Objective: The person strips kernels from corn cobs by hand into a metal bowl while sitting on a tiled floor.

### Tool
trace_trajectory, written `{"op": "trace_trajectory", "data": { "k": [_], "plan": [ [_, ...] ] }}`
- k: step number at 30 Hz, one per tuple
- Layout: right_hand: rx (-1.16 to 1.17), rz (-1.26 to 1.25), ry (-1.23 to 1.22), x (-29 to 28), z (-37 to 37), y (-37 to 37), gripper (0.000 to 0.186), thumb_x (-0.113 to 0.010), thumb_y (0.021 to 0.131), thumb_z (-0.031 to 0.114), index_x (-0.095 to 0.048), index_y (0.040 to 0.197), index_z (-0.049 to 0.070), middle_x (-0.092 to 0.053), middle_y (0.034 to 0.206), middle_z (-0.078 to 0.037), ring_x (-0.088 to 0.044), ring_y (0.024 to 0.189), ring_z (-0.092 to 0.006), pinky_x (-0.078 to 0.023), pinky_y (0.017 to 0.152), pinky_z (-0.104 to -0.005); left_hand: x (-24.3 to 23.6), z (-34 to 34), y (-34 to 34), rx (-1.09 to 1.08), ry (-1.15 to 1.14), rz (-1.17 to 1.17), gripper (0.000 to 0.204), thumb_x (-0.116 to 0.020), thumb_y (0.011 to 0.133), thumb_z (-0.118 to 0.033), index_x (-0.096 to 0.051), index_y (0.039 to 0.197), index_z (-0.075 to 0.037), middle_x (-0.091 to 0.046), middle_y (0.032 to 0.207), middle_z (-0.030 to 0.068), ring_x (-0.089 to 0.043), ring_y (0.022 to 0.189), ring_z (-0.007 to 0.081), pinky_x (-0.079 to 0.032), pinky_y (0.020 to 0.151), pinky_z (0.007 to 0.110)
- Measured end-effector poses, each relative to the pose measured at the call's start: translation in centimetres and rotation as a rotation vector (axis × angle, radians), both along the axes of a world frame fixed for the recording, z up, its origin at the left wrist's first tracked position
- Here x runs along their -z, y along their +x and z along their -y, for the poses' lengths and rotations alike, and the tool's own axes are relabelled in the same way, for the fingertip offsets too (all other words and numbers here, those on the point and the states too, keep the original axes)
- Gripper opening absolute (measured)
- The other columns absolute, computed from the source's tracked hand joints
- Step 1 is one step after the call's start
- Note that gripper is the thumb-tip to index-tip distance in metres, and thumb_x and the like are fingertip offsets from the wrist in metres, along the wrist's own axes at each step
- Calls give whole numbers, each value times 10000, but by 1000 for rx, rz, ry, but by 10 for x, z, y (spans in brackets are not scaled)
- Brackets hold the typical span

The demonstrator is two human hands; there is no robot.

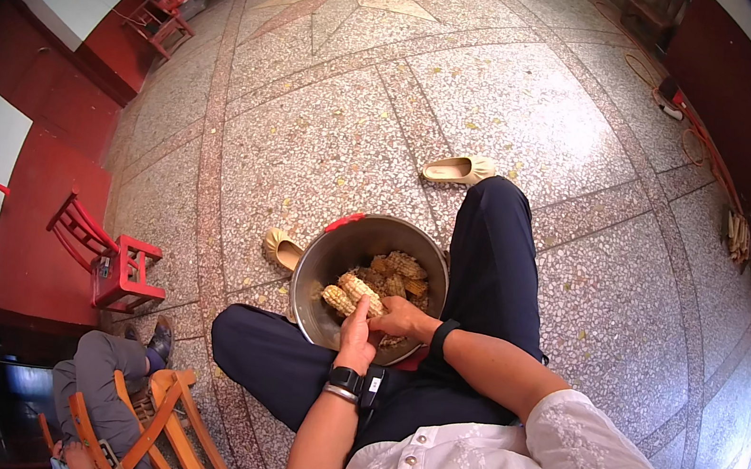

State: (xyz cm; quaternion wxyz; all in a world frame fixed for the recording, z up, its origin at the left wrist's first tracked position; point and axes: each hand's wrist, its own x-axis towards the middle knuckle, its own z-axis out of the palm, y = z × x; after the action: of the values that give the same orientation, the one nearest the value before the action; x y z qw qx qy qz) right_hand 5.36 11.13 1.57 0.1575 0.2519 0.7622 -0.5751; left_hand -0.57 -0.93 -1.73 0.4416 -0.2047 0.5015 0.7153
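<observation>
Both of my hands are close together over a deep metal pot (pixel 298 296) between my legs. My left hand (pixel 356 337) is closed on a pale ear of corn (pixel 362 292), its thumb lying along the cob. From the right, my right hand (pixel 404 319) wraps its fingers round the lower end of the same ear. A second pale ear of corn (pixel 337 300) lies close beside it. Deeper in the pot are yellowish corn cobs (pixel 402 265) and loose bits. My fingertips are partly hidden, and so is the ear's lower end.
Pale slip-on shoes lie near the pot, one (pixel 459 170) beyond and one (pixel 281 248) to the left. At left stand a red wooden chair (pixel 123 271) and a wooden folding chair (pixel 167 416) beside a seated person's leg (pixel 99 388). Orange cable (pixel 696 136) runs along the right wall.
</observation>
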Motion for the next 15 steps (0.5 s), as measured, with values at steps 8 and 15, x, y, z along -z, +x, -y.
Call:
{"op": "trace_trajectory", "data": {
  "k": [8, 15],
  "plan": [
    [0, -2, -73, -3, -1, 2, 521, -688, 681, 369, -615, 912, -92, -648, 827, -215, -638, 775, -275, -481, 679, -357, -8, 0, 1, 6, -72, -32, 362, -649, 851, -344, -550, 1079, -80, -627, 896, 76, -636, 737, 236, -546, 597, 370],
    [-16, -2, -55, -9, -1, 3, 526, -697, 670, 380, -615, 904, -84, -647, 829, -222, -636, 775, -285, -477, 689, -364, -1, 1, -1, -20, 21, 12, 309, -622, 860, -251, -543, 1094, -65, -621, 954, 98, -636, 793, 259, -551, 653, 391]
  ]
}}
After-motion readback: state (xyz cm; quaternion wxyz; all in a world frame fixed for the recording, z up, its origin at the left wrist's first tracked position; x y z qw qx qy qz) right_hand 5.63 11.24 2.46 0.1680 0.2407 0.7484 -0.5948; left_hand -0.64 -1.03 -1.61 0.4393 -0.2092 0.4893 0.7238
